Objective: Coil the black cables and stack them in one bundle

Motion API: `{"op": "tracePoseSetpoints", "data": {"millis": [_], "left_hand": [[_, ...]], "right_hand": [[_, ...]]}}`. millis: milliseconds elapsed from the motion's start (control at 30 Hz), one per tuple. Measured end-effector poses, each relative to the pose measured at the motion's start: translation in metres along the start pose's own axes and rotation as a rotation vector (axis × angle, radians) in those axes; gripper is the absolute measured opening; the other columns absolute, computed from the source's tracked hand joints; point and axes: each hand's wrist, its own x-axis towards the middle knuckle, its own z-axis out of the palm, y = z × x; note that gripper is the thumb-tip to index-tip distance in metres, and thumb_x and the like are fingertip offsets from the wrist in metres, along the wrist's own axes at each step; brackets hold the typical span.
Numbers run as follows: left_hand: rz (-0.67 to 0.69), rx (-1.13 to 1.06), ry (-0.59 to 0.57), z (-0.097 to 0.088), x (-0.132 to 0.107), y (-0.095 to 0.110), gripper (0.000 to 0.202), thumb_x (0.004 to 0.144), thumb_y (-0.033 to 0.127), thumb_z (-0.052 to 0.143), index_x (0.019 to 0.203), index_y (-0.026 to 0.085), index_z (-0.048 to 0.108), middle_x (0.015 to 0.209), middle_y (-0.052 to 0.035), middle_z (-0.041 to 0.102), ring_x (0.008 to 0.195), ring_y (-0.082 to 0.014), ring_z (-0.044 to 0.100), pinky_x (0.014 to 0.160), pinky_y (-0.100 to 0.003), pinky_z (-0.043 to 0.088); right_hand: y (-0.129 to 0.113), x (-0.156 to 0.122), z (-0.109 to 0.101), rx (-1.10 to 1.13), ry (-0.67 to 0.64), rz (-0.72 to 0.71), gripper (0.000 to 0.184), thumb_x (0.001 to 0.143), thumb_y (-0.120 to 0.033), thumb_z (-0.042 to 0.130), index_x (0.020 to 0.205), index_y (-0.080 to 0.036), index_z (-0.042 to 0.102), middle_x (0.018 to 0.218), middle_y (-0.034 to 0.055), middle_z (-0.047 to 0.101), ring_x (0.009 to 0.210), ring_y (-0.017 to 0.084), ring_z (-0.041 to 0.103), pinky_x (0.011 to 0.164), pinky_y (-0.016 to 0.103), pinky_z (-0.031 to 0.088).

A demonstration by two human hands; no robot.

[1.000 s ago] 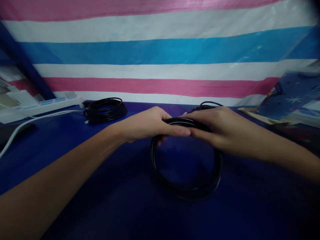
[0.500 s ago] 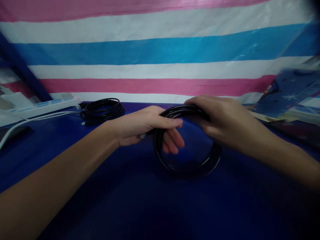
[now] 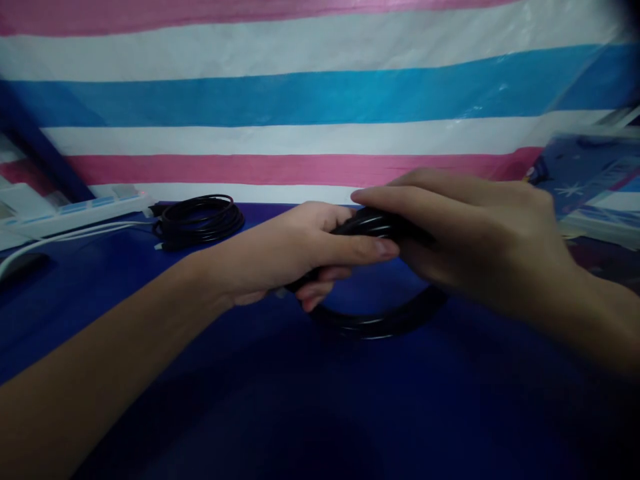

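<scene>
Black cable coil (image 3: 380, 323) hangs as a loop between the two hands, its lower arc showing just above the dark blue surface (image 3: 250, 400) and its upper part hidden inside both grips. The left hand (image 3: 295, 257) reaches in from the lower left, forearm stretched across the surface, fingers clenched round the coil's left side with the thumb laid along the top. The right hand (image 3: 465, 233) comes in from the right, palm down, fingers curled over the coil's top, touching the left thumb. Farther back on the left lies a second black coil (image 3: 200, 219), near a white power strip (image 3: 75, 212). A striped pink, white and blue sheet (image 3: 300, 100) hangs behind.
</scene>
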Motion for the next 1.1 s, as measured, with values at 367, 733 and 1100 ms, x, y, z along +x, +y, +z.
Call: {"op": "tracePoseSetpoints", "data": {"millis": [367, 733, 1100], "left_hand": [[0.124, 0.693, 0.065, -0.021, -0.009, 0.012, 0.009, 0.076, 0.028, 0.063, 0.07, 0.021, 0.064, 0.058, 0.0019, 0.06, 0.053, -0.0114, 0.055, 0.045, -0.021, 0.034], [0.22, 0.799, 0.369, -0.015, 0.005, -0.002, 0.008, 0.079, 0.023, 0.058, 0.073, 0.018, 0.06, 0.067, -0.0005, 0.062, 0.07, -0.0161, 0.06, 0.061, -0.025, 0.043], [-0.027, -0.024, 0.041, -0.02, 0.012, -0.022, 0.02, 0.08, 0.03, 0.065, 0.076, 0.011, 0.06, 0.067, -0.0039, 0.067, 0.061, -0.0102, 0.064, 0.059, -0.02, 0.051]], "right_hand": [[0.002, 0.011, -0.012, 0.497, -0.142, 0.05, 0.033, 0.087, -0.04, 0.057, 0.064, -0.016, 0.06, 0.046, -0.0048, 0.049, 0.038, 0.004, 0.039, 0.037, 0.021, 0.023], [0.007, 0.009, 0.005, 0.802, -0.324, 0.502, 0.028, 0.082, -0.046, 0.06, 0.074, -0.019, 0.061, 0.057, -0.0019, 0.052, 0.047, 0.009, 0.046, 0.039, 0.023, 0.031], [0.024, -0.002, 0.006, 0.159, -0.262, -0.122, 0.026, 0.088, -0.023, 0.051, 0.108, -0.013, 0.063, 0.093, 0.0119, 0.068, 0.077, 0.023, 0.062, 0.062, 0.032, 0.044]]}}
